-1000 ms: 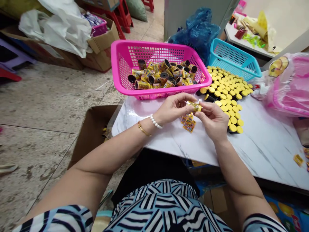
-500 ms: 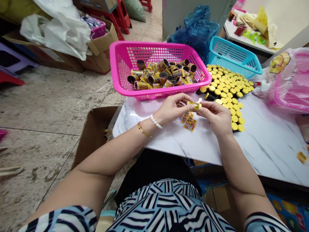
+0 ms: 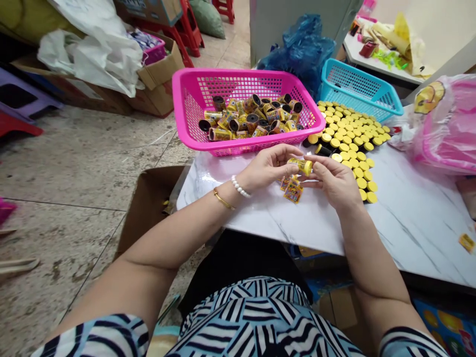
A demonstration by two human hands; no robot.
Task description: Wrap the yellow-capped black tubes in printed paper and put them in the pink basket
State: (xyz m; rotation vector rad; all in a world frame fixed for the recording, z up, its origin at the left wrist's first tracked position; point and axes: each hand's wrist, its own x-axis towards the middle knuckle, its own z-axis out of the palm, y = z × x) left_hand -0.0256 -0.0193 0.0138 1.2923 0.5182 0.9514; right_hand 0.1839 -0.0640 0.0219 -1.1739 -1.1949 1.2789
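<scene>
Nearest, patterned top (image 3: pixel 256 317), bare forearms reaching over the near edge of the marbled counter (image 3: pixel 256 213). Cardboard box (image 3: pixel 148 206) lower down, off to the left. On the counter, just nearer than the hands, small overlapping pile of printed stickers (image 3: pixel 293 193). Over the far side of that pile, up in the hands, short of the pink basket: yellow-wrapped cylinder (image 3: pixel 299 165), roughly crosswise, yellow cap toward the right. Left hand (image 3: pixel 265 167) with grip narrow, holding the cylinder by its left part between thumb and fingers. Right hand (image 3: pixel 339 184) at the capped end, index fingertip close to the cap, lower fingers part spread; cannot tell whether pinching or merely touching. For good handling, by judgement: steady the body with the left, pressing lightly so as not to crease the wrap; turn from the right, close to the cap; check for lifted edges before letting go. Hidden from here, underside of the wrap. Farther right, cluster of yellow-capped cylinders (image 3: pixel 347 131), mostly upright, one tipped over near the pink basket. Beyond the hands, pink basket (image 3: pixel 238 145), heaped with wrapped cylinders (image 3: pixel 253 121), dark ends showing. Farthest, blue basket (image 3: pixel 359 87) to the right, blue plastic bag (image 3: pixel 301 49) just left of it.
</scene>
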